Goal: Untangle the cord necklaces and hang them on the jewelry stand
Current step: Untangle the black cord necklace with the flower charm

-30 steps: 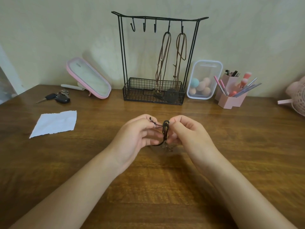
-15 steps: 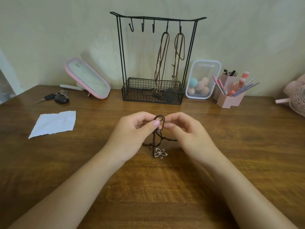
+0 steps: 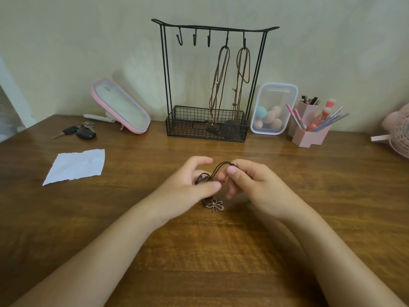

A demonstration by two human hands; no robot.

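A dark cord necklace stretches between my two hands above the wooden table. My left hand holds its bunched lower part between thumb and curled fingers. My right hand pinches the upper loop of the cord. A metal flower pendant lies on the table just below my hands. The black wire jewelry stand rises at the back. Two brown cord necklaces hang from its two right hooks, with their pendants down in the wire basket. Three hooks on the left are bare.
A pink-framed mirror leans left of the stand, with keys and a white cloth nearer me. A clear box of sponges, a pink brush holder and a pink fan stand at the right.
The bunched cord has been drawn out between my hands. The flower pendant dropped into view and now rests on the table. My left hand shifted lower, my right hand moved to the right.
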